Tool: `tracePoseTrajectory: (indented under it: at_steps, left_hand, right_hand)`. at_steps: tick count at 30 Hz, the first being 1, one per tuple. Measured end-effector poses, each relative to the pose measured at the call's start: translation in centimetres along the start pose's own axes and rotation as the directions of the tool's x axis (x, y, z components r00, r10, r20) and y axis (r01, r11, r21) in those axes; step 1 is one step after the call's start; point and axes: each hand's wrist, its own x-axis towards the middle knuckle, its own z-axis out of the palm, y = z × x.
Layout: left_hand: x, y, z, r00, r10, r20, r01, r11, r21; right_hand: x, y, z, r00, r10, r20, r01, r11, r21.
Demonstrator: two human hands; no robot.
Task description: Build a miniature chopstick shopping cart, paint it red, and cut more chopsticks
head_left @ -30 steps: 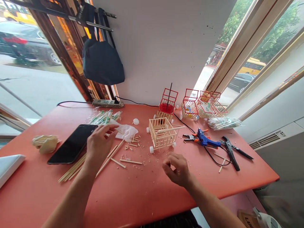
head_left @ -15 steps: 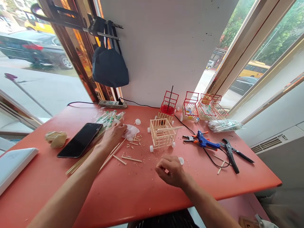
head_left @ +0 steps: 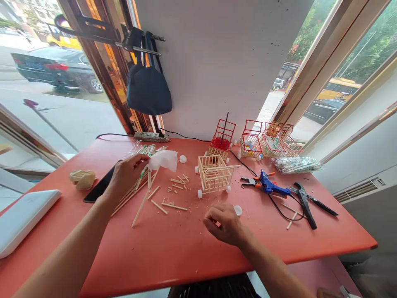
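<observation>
My left hand pinches one edge of a thin white tissue, which hangs out to the right above the table. Beneath it lie long wooden sticks, and several short cut pieces are scattered nearby. A loose fist is what my right hand makes, resting on the table with nothing visible in it. Close by its knuckles is a round white cap. Just beyond that hand stands a small cart of wooden sticks with white wheels.
A phone, partly behind my left arm, and a white box-like device lie left. At right are a blue glue gun with its cable, and black-handled pliers. Several red-topped carts and a plastic-wrapped bundle stand behind.
My left hand has lifted the tissue off the table and drawn it back toward the left, spreading it out. My right hand has stayed in place. The view has shifted slightly.
</observation>
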Motion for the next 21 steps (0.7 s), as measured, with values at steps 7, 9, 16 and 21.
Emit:
tracePoseTrajectory:
  at_steps: [7, 9, 16, 21]
  left_hand:
    - [0.1, -0.7, -1.7, 0.973, 0.182, 0.140, -0.203, 0.968, 0.150]
    - [0.1, -0.7, -1.8, 0.965, 0.212, 0.152, -0.234, 0.961, 0.147]
    - [-0.3, -0.4, -1.7, 0.981, 0.188, 0.038, -0.192, 0.954, 0.229]
    - [0.3, -0.4, 0.9, 0.956, 0.216, 0.198, -0.271, 0.910, 0.314]
  right_hand:
    - [0.2, -0.1, 0.0, 1.000, -0.025, -0.010, 0.025, 1.000, 0.009]
    - [0.3, -0.2, 0.0, 1.000, -0.025, -0.009, 0.025, 1.000, 0.002]
    - [0.2, -0.2, 0.1, 1.000, -0.015, 0.010, 0.015, 1.000, -0.010]
    - [0.2, 0.0, 0.3, 0.999, -0.040, -0.006, 0.040, 0.999, -0.010]
